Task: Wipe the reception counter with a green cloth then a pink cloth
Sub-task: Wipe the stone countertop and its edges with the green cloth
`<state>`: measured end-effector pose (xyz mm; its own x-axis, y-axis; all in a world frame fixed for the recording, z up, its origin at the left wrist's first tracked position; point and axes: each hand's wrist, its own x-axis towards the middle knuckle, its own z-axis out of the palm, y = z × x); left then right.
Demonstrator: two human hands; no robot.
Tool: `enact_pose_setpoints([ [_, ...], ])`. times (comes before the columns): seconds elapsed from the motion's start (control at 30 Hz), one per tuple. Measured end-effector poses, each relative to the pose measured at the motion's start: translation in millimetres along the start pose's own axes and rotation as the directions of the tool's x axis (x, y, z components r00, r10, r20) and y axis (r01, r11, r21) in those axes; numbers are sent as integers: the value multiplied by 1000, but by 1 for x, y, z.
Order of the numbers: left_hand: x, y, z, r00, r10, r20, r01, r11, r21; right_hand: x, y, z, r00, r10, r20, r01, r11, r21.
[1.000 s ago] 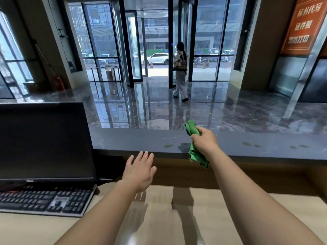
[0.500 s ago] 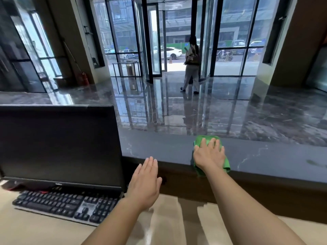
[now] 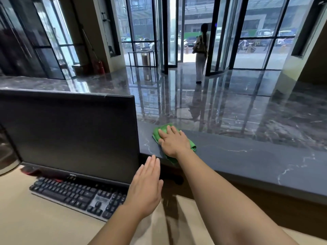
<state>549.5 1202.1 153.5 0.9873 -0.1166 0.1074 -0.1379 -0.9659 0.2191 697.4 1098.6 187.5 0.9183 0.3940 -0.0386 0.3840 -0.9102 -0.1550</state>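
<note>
1. the right hand (image 3: 174, 141) lies flat, fingers spread, palm down on the green cloth (image 3: 160, 132), pinning it to the dark bench (image 3: 247, 156). it presses and does not pinch: nothing is clenched in that grip.
2. the cloth sits right under the palm, at the bench's left end, just beside the monitor (image 3: 70, 135). green shows past the fingertips at the far left and past the wrist at the near right.
3. its long axis runs on a diagonal, far-left to near-right, roughly in line with the forearm. the near corner droops over the bench's front edge.
4. the key relation: the bare stone stretches away to the right of the hand, and the monitor blocks the left. so the next stroke, i judge, wants to go right along the bench's length.
5. the left hand (image 3: 146, 184) hovers open, fingers together, empty, low over the desk by the keyboard (image 3: 74, 193). it is well off the cloth, so the right is the working hand.
6. no pink cloth is in sight, so this looks like the green pass, early on.
</note>
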Motion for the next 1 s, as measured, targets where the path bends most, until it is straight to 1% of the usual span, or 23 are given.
enact_pose_setpoints([
  [0.1,3,2,4,1000,-9,-16,9,1000,3,9,-14,-4,983,-172,60,170,985,25],
  [0.17,4,7,6,999,-22,-27,22,1000,14,7,-14,-11,962,-257,95,247,963,107],
  [0.2,4,9,6,999,-28,-32,29,999,21,5,-12,-14,952,-290,102,269,946,179],
  [0.27,4,13,6,999,-39,-35,40,999,29,-3,-5,-17,944,-317,88,266,892,365],
  [0.33,4,17,6,998,-36,-42,37,998,41,-12,8,-17,958,-280,61,202,812,547],
  [0.4,4,21,4,999,-13,-38,15,998,57,-21,28,-16,975,-220,32,151,761,631],
  [0.47,4,24,3,999,-2,-34,4,998,61,-27,49,-17,988,-152,-5,122,775,620],
  [0.53,3,26,1,1000,-6,-29,7,998,56,-28,61,-18,994,-101,-37,105,830,548],
  [0.63,3,24,0,1000,-9,-20,10,998,58,-20,54,-17,996,-82,-17,83,940,330],
  [0.67,3,23,-1,1000,-14,-18,15,998,56,-15,46,-17,997,-79,-7,78,963,257],
  [0.73,3,21,-2,1000,-21,-21,22,998,56,-7,31,-17,997,-75,13,71,982,173],
  [0.83,4,15,-2,999,-29,-18,31,997,74,8,5,-16,991,-119,52,111,984,138],
  [0.9,5,12,-2,999,-29,-20,31,996,83,15,-11,-15,978,-195,73,184,974,129],
  [0.97,5,11,-1,999,-27,-20,28,995,94,15,-19,-15,955,-284,83,266,948,177],
  [1.0,5,11,-1,999,-28,-23,30,995,97,13,-19,-15,946,-316,77,290,926,241],
])
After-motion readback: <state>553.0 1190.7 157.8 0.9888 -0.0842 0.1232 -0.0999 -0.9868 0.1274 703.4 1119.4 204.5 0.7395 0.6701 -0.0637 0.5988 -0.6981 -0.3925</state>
